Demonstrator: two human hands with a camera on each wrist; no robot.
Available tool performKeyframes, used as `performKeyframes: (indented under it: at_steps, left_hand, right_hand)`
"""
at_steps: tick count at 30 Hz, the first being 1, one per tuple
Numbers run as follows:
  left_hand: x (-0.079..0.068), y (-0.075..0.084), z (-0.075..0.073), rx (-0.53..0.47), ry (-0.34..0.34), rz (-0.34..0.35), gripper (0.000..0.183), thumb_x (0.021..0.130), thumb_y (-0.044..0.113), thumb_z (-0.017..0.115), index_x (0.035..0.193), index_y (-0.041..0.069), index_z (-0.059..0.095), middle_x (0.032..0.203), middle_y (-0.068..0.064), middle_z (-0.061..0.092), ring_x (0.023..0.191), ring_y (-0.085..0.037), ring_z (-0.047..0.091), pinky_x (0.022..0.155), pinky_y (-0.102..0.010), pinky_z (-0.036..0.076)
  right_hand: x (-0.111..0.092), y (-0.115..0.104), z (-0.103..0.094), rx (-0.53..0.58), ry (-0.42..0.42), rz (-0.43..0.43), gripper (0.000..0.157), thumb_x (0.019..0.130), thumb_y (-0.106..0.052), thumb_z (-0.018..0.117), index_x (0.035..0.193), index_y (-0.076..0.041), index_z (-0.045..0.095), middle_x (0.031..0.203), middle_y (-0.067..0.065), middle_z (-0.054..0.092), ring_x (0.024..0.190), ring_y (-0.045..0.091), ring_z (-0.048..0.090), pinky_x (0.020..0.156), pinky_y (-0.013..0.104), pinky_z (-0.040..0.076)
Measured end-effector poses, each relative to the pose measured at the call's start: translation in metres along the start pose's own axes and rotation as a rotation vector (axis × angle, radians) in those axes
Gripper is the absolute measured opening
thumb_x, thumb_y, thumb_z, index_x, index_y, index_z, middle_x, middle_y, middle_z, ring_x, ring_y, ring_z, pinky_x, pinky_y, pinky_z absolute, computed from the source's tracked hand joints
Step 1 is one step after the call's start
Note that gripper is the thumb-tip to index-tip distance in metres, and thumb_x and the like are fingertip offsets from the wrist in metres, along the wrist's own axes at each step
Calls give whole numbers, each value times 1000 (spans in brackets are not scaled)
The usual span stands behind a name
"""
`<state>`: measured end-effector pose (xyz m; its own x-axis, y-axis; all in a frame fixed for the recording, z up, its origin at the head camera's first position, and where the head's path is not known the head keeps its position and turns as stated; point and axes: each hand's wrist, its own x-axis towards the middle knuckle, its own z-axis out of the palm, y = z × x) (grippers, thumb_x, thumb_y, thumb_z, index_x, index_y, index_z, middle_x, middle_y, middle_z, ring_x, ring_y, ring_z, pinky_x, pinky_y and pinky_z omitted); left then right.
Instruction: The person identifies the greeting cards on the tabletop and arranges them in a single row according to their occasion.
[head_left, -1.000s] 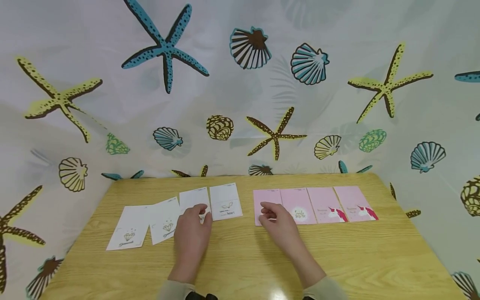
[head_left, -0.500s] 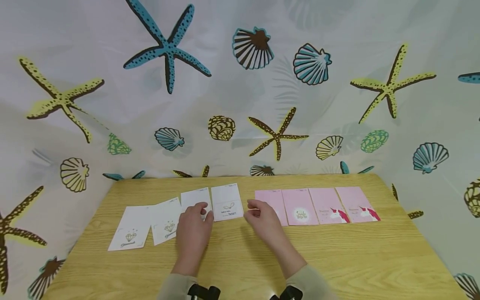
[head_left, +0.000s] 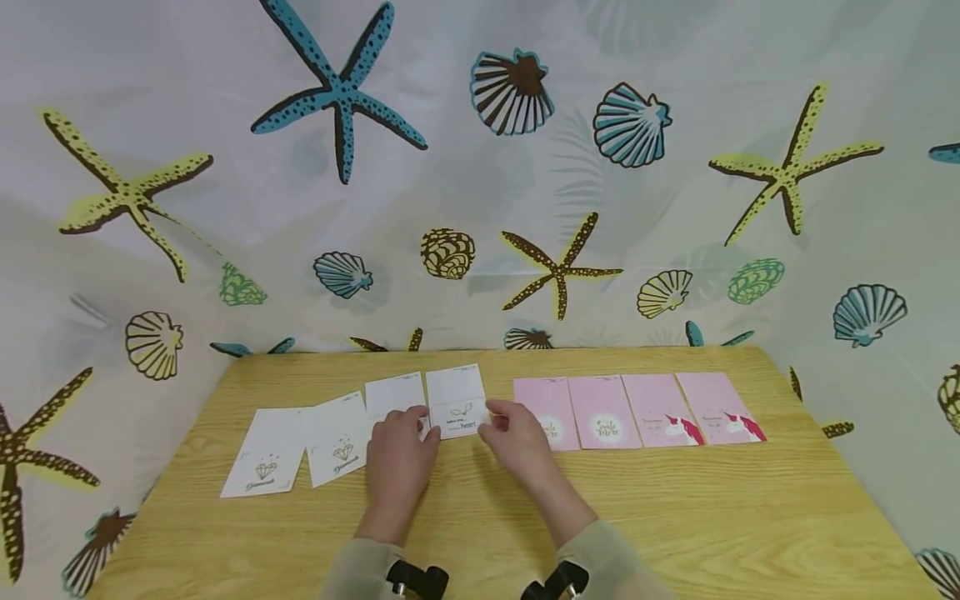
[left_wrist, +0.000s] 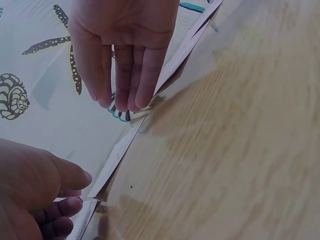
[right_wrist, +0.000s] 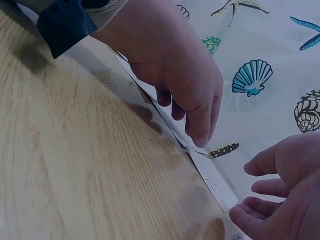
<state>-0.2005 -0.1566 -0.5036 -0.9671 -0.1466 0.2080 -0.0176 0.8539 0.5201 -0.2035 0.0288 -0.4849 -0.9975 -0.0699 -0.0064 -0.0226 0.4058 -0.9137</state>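
Note:
A white card with a "heart" print (head_left: 454, 386) lies in the middle of the table. At its left edge rests my left hand (head_left: 401, 454), thumb and fingers loosely bent beside the lower left corner and partly covering a second white card (head_left: 393, 390). My right hand (head_left: 522, 442) reaches the heart card's right edge with thumb and index fingertips, its lower fingers hidden in the head view. Two more white cards with gold diamonds, one outer (head_left: 258, 442) and one inner (head_left: 336, 429), lie further left. In the right wrist view, the right fingertips sit close to a white card's edge (right_wrist: 212, 180).
To the right lies a row of pink cards: two with "smile more" prints, the first (head_left: 536, 396) and second (head_left: 600, 396), then two with unicorns, the first (head_left: 652, 400) and second (head_left: 712, 396). The wooden table (head_left: 675, 525) ends at a shell-patterned cloth (head_left: 465, 192).
My right hand has moved left from above the first pink card to the heart card's right edge, uncovering that pink card's print. My left hand has moved slightly right to the heart card's left edge.

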Motion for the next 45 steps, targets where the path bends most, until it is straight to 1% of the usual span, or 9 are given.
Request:
performKeyframes:
  at_steps: [5,12,19,22,28,34,37,42,45]
  left_hand:
    - [0,-1,5,25,-3,15,35,101,17,81,130,-1,76,108,-17,73,104,-42,67,88,-57,54]
    - [0,-4,8,38,3,19,37,99,15,82,131,-3,76,105,-16,72,100,-40,67,87,-56,54]
    - [1,-4,10,57,26,39,36,100,15,82,131,-2,77,121,-23,73,111,-46,67,95,-59,54]
    - [1,-4,9,59,27,42,36,100,15,81,131,-2,77,124,-25,72,112,-47,66,96,-60,53]
    - [2,-4,10,69,39,43,35,99,13,81,130,-2,77,123,-26,72,110,-47,67,94,-61,53]
    - [0,-3,11,69,36,44,35,99,15,81,131,-1,77,124,-26,72,111,-48,67,95,-61,53]
    - [-1,-3,11,71,28,40,36,100,15,81,131,-1,77,124,-27,71,112,-48,66,96,-61,53]
    - [-1,-3,13,78,8,25,37,100,16,81,133,-1,76,126,-27,71,113,-47,66,96,-61,53]
    - [-2,-2,13,80,-1,17,38,101,16,81,134,-1,76,126,-26,71,114,-46,66,96,-60,53]
  right_hand:
    - [1,0,2,-32,1,1,43,103,-10,73,144,4,68,133,22,69,125,37,65,110,56,51]
    - [2,-1,4,-22,-22,17,42,106,-13,69,145,3,68,140,25,68,133,40,63,113,57,50]
    - [6,-1,0,-32,-29,5,39,106,-13,70,142,2,71,138,22,70,131,38,65,110,56,52]
    - [7,-1,-1,-18,-37,8,39,106,-13,69,142,3,71,139,23,70,133,39,65,110,56,52]
    - [9,-3,-2,54,-45,41,39,105,-13,70,141,1,72,141,22,70,135,39,64,112,55,51]
    - [9,1,0,147,-21,74,40,104,-9,70,142,2,71,141,21,70,134,37,63,111,53,52]
    - [9,2,1,187,-7,100,40,103,-8,70,142,0,72,139,19,69,132,34,62,109,49,53]
    - [11,4,3,245,29,107,39,100,-5,74,139,-1,74,132,18,71,122,29,65,100,39,57]
    - [12,5,4,288,48,109,39,100,-3,74,139,-1,73,131,17,72,120,27,66,95,35,59]
